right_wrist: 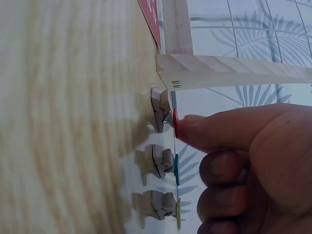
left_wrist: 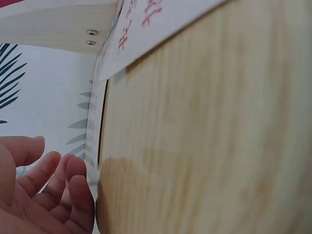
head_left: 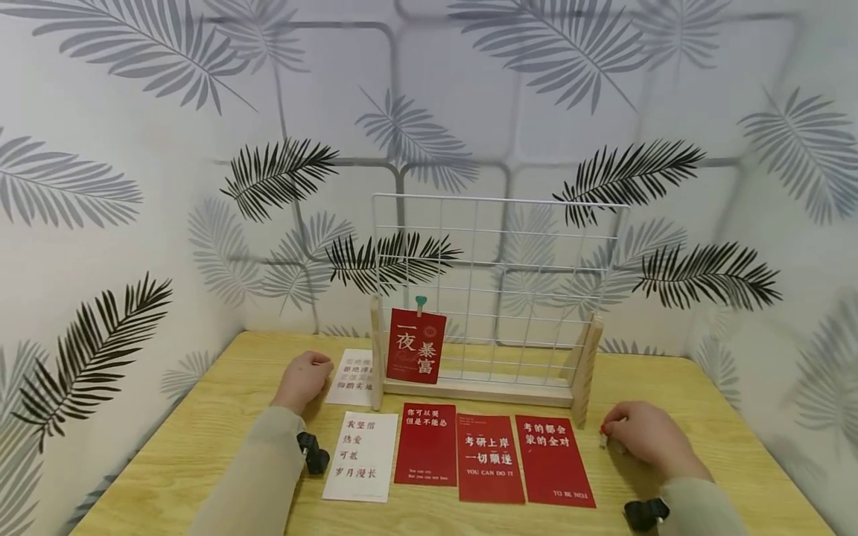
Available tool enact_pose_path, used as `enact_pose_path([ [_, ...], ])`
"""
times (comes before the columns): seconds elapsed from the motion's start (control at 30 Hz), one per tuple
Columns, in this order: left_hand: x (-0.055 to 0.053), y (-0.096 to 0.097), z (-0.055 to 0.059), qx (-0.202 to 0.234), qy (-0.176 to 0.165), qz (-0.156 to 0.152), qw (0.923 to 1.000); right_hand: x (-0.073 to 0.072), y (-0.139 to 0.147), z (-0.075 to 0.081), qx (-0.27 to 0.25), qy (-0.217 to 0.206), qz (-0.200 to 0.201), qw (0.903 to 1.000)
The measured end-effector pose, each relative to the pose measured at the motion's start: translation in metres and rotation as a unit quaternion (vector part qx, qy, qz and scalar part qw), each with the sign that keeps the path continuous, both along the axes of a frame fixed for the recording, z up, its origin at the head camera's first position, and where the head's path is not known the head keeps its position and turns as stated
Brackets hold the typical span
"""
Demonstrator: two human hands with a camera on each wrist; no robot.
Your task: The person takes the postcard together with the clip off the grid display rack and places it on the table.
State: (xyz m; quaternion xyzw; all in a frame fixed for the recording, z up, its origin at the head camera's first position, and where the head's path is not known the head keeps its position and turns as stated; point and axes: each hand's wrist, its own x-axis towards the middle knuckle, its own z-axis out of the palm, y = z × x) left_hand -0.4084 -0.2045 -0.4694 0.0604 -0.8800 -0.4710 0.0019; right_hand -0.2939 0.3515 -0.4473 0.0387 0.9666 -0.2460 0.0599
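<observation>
My right hand [head_left: 649, 434] is at the right of the grid stand, its thumb and forefinger at a small wooden clothespin with a red top [right_wrist: 176, 123], pinching it by that top. The clothespin touches the table. Beside it stand a clothespin with a teal top [right_wrist: 165, 162] and one with a yellow top [right_wrist: 165, 205]. My left hand [head_left: 304, 380] rests on the table with loosely bent fingers, holding nothing. It lies just left of a white card with printed characters [head_left: 348, 380]. On the white wire grid [head_left: 523, 298], a teal-topped clothespin [head_left: 421, 304] holds up a red card [head_left: 415, 350].
In front of the stand lie a white card [head_left: 360, 455] and three red cards, left [head_left: 425, 445], middle [head_left: 491, 487] and right [head_left: 553, 461]. The stand's wooden feet [head_left: 587, 372] rest on the yellow wood table [head_left: 201, 447]. Leaf-patterned walls [head_left: 516, 97] rise behind and beside.
</observation>
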Motion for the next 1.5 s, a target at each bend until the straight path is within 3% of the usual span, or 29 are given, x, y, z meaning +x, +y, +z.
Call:
enact_pose_path([
  [0.13,0.002,0.002,0.002,0.018,-0.002,0.002,0.9998,0.003,-0.002,0.006,-0.016,0.012,-0.015,0.9997],
  [0.3,0.012,0.008,0.012,0.039,0.013,0.007,0.9991,0.004,-0.005,0.016,-0.002,0.044,-0.002,0.999],
  [0.57,0.024,0.015,0.021,0.034,0.059,-0.001,0.9977,0.004,-0.012,0.016,-0.009,0.067,-0.012,0.9976],
  [0.8,0.03,0.02,0.026,0.034,0.088,0.007,0.9956,0.008,-0.036,0.021,-0.025,0.122,-0.002,0.9922],
  [1.07,0.041,0.031,0.041,0.039,0.111,-0.025,0.9927,0.006,-0.058,0.031,-0.067,0.137,0.006,0.9883],
  [1.5,0.058,0.061,0.065,0.042,0.177,-0.076,0.9804,-0.009,-0.095,0.059,-0.05,0.197,0.064,0.977],
])
